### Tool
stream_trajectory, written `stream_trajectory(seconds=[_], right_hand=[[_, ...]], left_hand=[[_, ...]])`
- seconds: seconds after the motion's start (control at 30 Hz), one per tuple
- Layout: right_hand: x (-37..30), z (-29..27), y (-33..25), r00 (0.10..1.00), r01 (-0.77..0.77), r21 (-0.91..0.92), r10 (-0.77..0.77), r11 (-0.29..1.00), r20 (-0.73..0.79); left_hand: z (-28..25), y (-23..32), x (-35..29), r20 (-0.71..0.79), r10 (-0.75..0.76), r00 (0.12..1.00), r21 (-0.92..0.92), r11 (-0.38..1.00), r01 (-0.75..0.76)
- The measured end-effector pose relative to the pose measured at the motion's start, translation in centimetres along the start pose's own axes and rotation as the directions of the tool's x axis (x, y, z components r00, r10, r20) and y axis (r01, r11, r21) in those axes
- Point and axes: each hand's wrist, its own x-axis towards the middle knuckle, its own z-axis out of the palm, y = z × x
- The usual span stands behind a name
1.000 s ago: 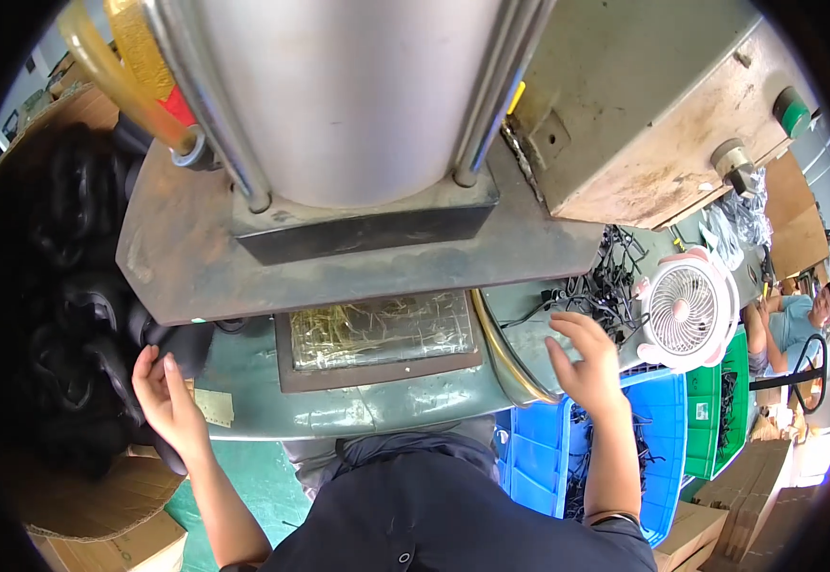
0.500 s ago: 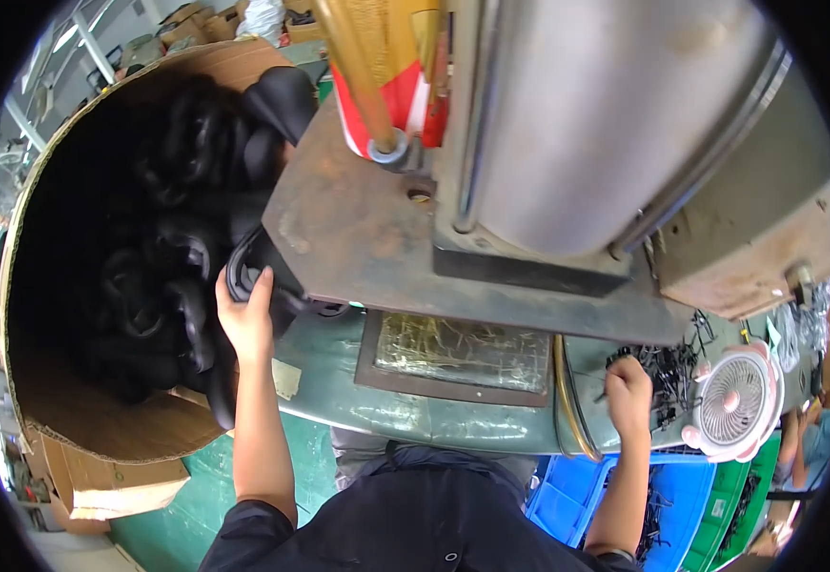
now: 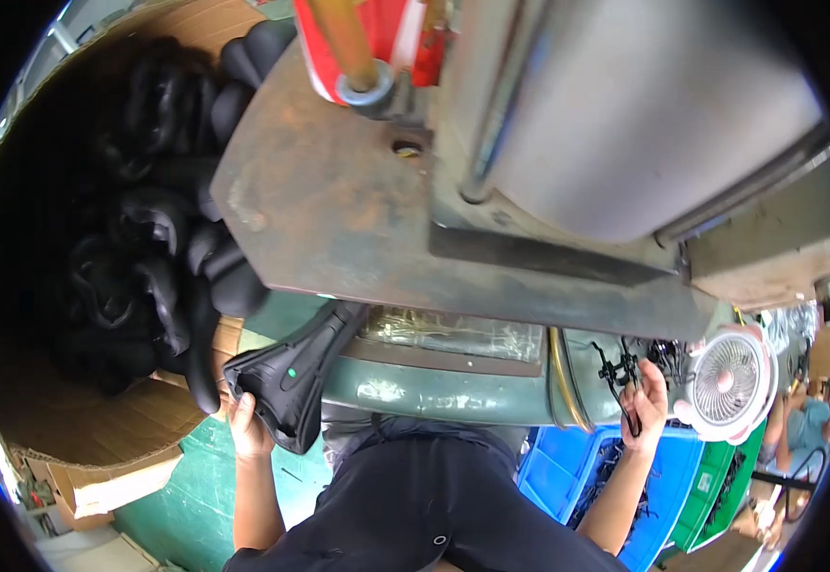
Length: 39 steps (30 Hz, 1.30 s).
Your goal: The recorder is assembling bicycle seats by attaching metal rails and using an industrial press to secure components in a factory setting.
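Observation:
My left hand (image 3: 251, 427) is closed on the wide end of a black bicycle saddle (image 3: 299, 372), held with its hollow underside showing and a small green dot on it. The saddle's narrow end points up and right, to the edge of the machine plate. At the right, my right hand (image 3: 646, 412) grips a black bent-wire frame (image 3: 613, 370), seemingly metal, raised in front of a pile of similar black parts (image 3: 665, 353).
A large cardboard box (image 3: 101, 443) of black saddles (image 3: 162, 305) stands at the left. Above the bench hangs a steel machine plate (image 3: 329, 219) with a big cylinder (image 3: 644, 114). A pink-white fan (image 3: 725, 381) sits right, above blue (image 3: 668, 505) and green bins (image 3: 720, 496).
My left hand has brought the saddle out of the box, toward me. My right hand has lifted a black wire frame off the pile. The view has shifted slightly.

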Motion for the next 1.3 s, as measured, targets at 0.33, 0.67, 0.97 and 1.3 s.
stream_trajectory(seconds=[0.33,0.67,0.97,1.3], right_hand=[[-1.1,-1.2,2.2,0.983,-0.056,-0.887,-0.129,0.458,-0.129],[-1.7,1.1,4.5,0.928,0.066,-0.986,-0.373,0.155,0.003],[-1.6,6.7,1.3,0.939,0.033,-0.996,-0.345,0.078,0.004],[-0.2,20.0,-2.8,0.711,0.502,-0.477,-0.030,0.721,0.703]], left_hand=[[9.8,-7.3,4.3,0.359,-0.209,0.910,0.359,0.931,0.072],[15.3,-7.4,6.7,0.681,0.215,0.700,0.604,0.375,-0.703],[16.3,-3.9,7.4,0.717,-0.077,0.693,0.649,0.438,-0.622],[15.2,-3.5,5.1,0.682,-0.566,0.462,0.606,0.792,0.076]])
